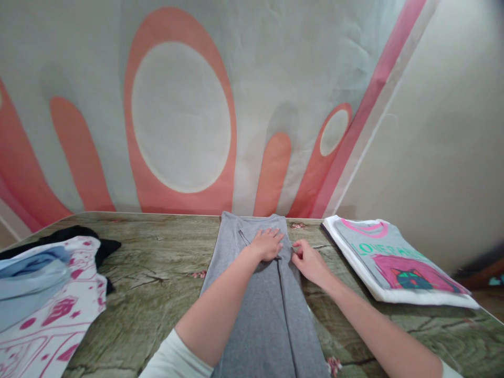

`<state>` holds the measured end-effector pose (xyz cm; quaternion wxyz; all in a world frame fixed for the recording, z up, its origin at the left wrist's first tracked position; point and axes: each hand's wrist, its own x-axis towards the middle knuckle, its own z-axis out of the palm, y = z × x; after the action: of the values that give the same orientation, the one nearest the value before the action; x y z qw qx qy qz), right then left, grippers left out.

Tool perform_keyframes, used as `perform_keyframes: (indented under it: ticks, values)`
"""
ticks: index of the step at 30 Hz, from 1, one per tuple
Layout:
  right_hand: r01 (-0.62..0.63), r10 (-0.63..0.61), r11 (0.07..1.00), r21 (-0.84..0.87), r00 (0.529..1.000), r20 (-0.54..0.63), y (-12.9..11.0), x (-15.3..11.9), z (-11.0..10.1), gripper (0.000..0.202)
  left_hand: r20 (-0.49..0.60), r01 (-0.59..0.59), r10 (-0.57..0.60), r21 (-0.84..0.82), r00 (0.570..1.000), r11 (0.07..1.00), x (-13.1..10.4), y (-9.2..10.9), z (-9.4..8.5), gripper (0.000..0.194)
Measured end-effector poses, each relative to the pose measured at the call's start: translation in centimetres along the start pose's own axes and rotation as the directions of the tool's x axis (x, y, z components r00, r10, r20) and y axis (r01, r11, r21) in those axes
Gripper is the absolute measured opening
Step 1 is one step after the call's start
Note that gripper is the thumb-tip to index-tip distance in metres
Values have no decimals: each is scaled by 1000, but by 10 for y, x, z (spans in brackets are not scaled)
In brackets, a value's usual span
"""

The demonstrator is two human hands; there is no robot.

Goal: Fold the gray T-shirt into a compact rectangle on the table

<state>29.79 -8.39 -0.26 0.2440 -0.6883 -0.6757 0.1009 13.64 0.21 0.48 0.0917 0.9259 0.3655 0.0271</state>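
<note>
A grey garment (252,325), folded into a long narrow strip, lies on the table with its far end at the back edge. A dark line runs down its front, and a short dark slanted line shows near the top. My left hand (268,244) rests flat on its upper part, fingers spread. At the right edge of the fabric, my right hand (311,261) has its fingers curled, the thumb and fingertips pinched against that edge. The exact kind of garment cannot be made out.
On the right lies a stack of folded shirts (370,283), a grey one with pink collar and cat print on top. Loose clothes (79,283), white with pink print, blue and black, lie at left. The wood-patterned table (157,294) meets a printed wall hanging (252,79).
</note>
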Motion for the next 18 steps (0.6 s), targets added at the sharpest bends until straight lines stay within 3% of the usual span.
perform_keyframes:
  ticks: [3, 8, 13, 18]
  values:
    - [25, -25, 1000, -6, 1000, -2, 2, -3, -1, 22, 0, 4, -4, -22, 1000, 1000, 1, 0, -1, 52]
    - [116, -119, 993, -33, 987, -110, -6, -21, 0, 23, -8, 16, -16, -54, 1000, 998, 0, 1, -1, 55]
    - [99, -100, 995, -10, 995, -27, -10, -33, -2, 26, -13, 5, -6, -45, 1000, 999, -2, 2, -3, 54]
    - [81, -81, 996, 20, 996, -22, 0, -32, -6, 23, -22, -1, 0, -15, 1000, 1000, -1, 1, -2, 52]
